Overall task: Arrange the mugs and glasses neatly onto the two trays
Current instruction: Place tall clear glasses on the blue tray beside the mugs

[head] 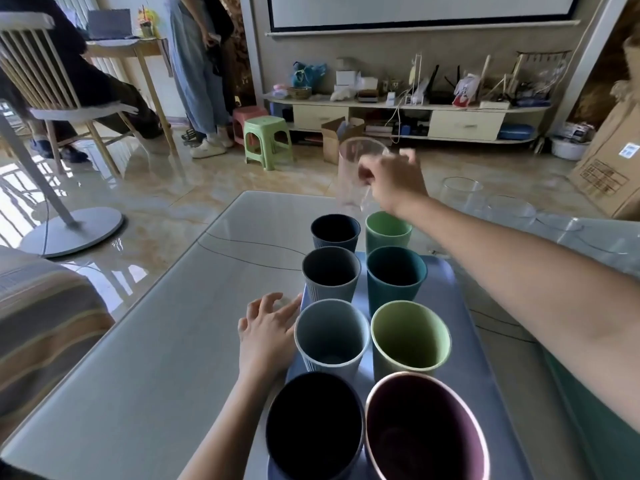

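Head view, looking down: a pale grey desk (pixel 145 358) carries a blue tray (pixel 460 341) lined with eight mugs in two columns of four. Nearest the camera stand a dark navy mug (pixel 313 431) and a purple-lined mug (pixel 426 434); beyond them a light blue mug (pixel 331 336) and a pale green mug (pixel 410 336); then a grey mug (pixel 330 273) beside a teal mug (pixel 396 275); farthest, a dark blue mug (pixel 335 232) and a mint green mug (pixel 388 230). At the right edge of the desk, well apart from the tray, three empty clear glasses (pixel 462 195) stand in a loose group. The right hand (pixel 391 178), arm stretched over the tray, is closed around a clear glass (pixel 356 171), fingers curled on its side, holding it tilted in the air above the far end of the mug rows. The left hand (pixel 268 327) lies on the desk with fingers spread and relaxed, grasping nothing, its fingertips at the tray's left edge just beside the light blue mug.
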The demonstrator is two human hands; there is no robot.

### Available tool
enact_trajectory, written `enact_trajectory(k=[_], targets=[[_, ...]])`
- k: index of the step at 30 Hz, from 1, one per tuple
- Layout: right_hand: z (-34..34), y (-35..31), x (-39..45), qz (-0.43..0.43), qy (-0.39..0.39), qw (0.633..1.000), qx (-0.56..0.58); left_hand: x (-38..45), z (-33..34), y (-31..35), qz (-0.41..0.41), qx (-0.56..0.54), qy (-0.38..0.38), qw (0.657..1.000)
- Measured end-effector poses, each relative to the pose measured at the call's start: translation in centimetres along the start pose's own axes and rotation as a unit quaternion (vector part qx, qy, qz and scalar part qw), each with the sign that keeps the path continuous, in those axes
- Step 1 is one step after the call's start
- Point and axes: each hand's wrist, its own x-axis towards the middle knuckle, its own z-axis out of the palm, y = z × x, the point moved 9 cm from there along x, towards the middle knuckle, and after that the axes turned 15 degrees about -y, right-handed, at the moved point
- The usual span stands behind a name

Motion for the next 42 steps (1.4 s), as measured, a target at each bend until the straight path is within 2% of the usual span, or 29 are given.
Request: enact_trajectory(k=[2,6,9,12,15,19,29,33,40,42], targets=[[-2.9,0.4,-0.2,-0.006,0.04,0.999,0.01,-0.1,0.0,0.1,0.0,0.003,-0.003,1.0],[-8.2,2.5,-1.3,-0.004,0.068,0.997,0.026,-0.3,-0.2,0.3,-0.003,0.005,-0.006,1.0],[-11.1,4.6,-4.1,-0.007,0.089,0.996,0.022,-0.3,-0.2,0.2,-0.008,0.007,0.001,1.0],[-12.7,6.8,-8.1,-0.015,0.102,0.993,0.065,-0.4,-0.1,0.1,-0.012,0.01,0.005,1.0],[-12.3,8.4,-11.5,-0.025,0.058,0.993,0.101,-0.6,-0.1,0.4,-0.01,0.014,0.0,1.0],[-9.0,9.3,-13.7,-0.016,-0.023,0.995,0.094,-0.8,-0.3,0.5,-0.014,0.022,-0.002,1.0],[-1.2,9.3,-13.4,0.014,-0.131,0.99,0.054,-0.8,-0.2,0.6,-0.012,0.021,-0.013,1.0],[-0.1,8.8,-12.3,0.021,-0.16,0.986,0.052,-1.0,-0.3,0.7,-0.015,0.013,-0.021,1.0],[0.2,8.1,-11.3,0.046,-0.279,0.959,-0.015,-0.9,-0.2,0.6,-0.012,0.012,-0.015,1.0],[-0.5,7.8,-10.7,0.052,-0.286,0.957,-0.024,-0.9,-0.3,0.6,-0.012,0.013,-0.008,1.0]])
